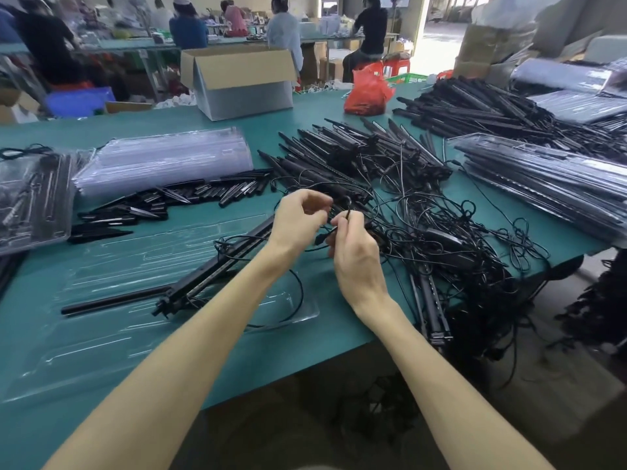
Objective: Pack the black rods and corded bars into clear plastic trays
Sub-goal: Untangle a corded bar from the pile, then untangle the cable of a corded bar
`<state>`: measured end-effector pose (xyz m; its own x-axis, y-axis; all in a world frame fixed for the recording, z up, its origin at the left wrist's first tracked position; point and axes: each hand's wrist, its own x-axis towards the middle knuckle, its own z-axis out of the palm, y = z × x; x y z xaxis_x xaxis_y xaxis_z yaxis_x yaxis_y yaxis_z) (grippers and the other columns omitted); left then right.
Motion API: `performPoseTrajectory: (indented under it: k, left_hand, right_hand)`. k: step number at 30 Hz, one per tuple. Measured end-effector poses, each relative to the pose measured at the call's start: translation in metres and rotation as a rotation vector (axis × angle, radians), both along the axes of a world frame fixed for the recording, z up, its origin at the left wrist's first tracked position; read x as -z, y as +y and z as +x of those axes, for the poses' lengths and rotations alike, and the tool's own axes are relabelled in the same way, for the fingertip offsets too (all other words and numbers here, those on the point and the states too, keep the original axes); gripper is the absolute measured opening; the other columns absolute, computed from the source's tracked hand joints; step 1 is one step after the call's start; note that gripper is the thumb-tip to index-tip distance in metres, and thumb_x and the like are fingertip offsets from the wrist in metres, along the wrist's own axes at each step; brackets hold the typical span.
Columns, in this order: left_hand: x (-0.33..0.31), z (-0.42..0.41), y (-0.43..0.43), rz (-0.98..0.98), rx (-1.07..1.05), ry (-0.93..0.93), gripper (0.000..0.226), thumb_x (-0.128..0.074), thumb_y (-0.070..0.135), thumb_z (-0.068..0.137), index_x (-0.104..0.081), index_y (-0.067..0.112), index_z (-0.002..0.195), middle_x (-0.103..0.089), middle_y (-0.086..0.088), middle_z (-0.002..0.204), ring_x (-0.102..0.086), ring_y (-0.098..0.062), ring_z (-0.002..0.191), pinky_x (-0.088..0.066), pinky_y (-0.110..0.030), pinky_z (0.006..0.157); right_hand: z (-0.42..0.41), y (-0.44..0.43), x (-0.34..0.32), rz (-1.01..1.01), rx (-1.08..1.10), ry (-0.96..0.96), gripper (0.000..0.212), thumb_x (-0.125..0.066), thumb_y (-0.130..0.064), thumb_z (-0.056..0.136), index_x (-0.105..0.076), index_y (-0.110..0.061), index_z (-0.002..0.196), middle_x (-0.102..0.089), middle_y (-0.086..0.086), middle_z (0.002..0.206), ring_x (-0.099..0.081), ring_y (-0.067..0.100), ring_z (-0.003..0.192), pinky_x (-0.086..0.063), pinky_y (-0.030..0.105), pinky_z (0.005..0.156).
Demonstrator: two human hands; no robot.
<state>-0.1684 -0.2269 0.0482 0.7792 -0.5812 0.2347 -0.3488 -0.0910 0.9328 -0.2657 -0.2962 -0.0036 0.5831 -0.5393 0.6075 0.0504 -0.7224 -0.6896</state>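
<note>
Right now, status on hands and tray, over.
Right hand pinching black cord; left hand curled beside it, grip unclear. Clear tray holds corded bar and rod. Tangled cords crowd the right.

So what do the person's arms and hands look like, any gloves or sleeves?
The left hand and right hand are bare, without gloves. No sleeves are in view right down to the frame edge, and no watch, ring or wristband shows.
</note>
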Motion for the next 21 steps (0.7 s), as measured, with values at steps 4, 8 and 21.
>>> performPoseTrajectory:
  k: [4, 8, 21]
  left_hand:
    - [0.013, 0.003, 0.0, 0.089, 0.049, -0.125, 0.02, -0.057, -0.008, 0.087, -0.072, 0.001, 0.096, -0.076, -0.01, 0.095, -0.071, -0.023, 0.088, -0.057, -0.036, 0.082]
    - [0.01, 0.009, -0.002, 0.08, 0.135, -0.052, 0.022, -0.051, 0.01, 0.104, -0.07, 0.005, 0.114, -0.075, -0.008, 0.102, -0.071, -0.015, 0.086, -0.058, -0.034, 0.076]
    - [0.028, -0.002, -0.017, 0.358, 0.147, -0.394, 0.019, -0.074, 0.024, 0.091, -0.074, 0.01, 0.104, -0.07, 0.0, 0.085, -0.063, -0.017, 0.074, -0.052, -0.025, 0.075]
  right_hand:
    - [0.001, -0.003, 0.001, 0.006, 0.043, -0.073, 0.018, -0.032, -0.021, 0.109, -0.047, -0.012, 0.108, -0.058, -0.002, 0.086, -0.058, 0.01, 0.072, -0.047, 0.022, 0.059]
    - [0.0, -0.008, -0.003, 0.211, 0.12, -0.213, 0.018, -0.031, -0.022, 0.109, -0.048, -0.018, 0.104, -0.062, 0.001, 0.079, -0.061, 0.012, 0.066, -0.048, 0.021, 0.055]
    - [0.0, -0.018, -0.008, 0.468, 0.175, -0.388, 0.015, -0.037, -0.007, 0.107, -0.05, -0.004, 0.113, -0.067, 0.012, 0.108, -0.069, 0.013, 0.103, -0.059, 0.033, 0.089]
